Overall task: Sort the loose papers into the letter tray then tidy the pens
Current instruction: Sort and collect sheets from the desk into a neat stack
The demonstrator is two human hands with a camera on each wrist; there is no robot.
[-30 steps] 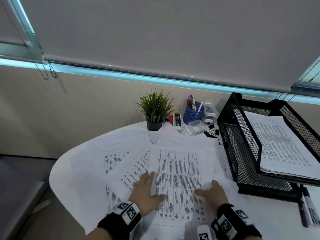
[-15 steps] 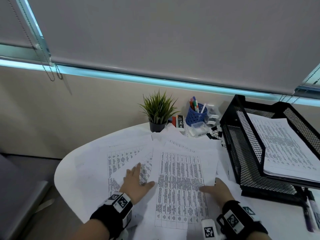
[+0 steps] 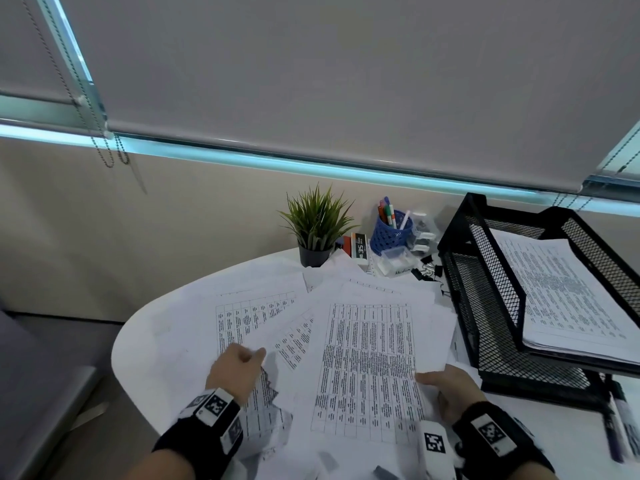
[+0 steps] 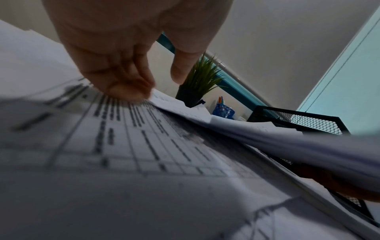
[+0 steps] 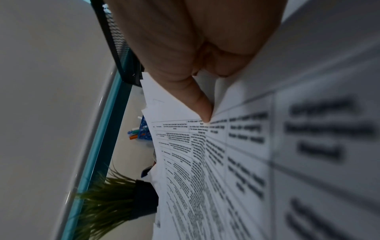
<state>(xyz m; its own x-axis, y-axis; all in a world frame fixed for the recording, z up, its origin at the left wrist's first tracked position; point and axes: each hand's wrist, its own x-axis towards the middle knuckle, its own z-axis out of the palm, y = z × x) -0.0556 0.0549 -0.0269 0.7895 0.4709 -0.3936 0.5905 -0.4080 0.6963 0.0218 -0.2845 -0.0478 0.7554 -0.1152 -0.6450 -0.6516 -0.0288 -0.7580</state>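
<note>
Right hand (image 3: 450,393) pinches the near right edge of the top printed sheet (image 3: 370,368), thumb on top, fingers beneath. Left hand (image 3: 235,372), fingers curled, grips the lifted corner of a sheet left of it. Loose papers (image 3: 263,317) lie fanned left of the black mesh letter tray (image 3: 485,306). Pens stand in the blue cup (image 3: 391,233) behind the papers.

Right side: black wire-mesh letter tray (image 3: 485,306) stands just beside the spread of printed white paper sheets (image 3: 367,358); its mesh wall blocks passage at sheet level.
Tray top: open from above; a paper stack lies in it.
Far edge: small potted green plant (image 3: 317,226), blue mesh pen cup (image 3: 391,233) and black binder clips (image 3: 427,268) crowd the white round surface (image 3: 156,334).
Left side: bare surface, open approach.
</note>
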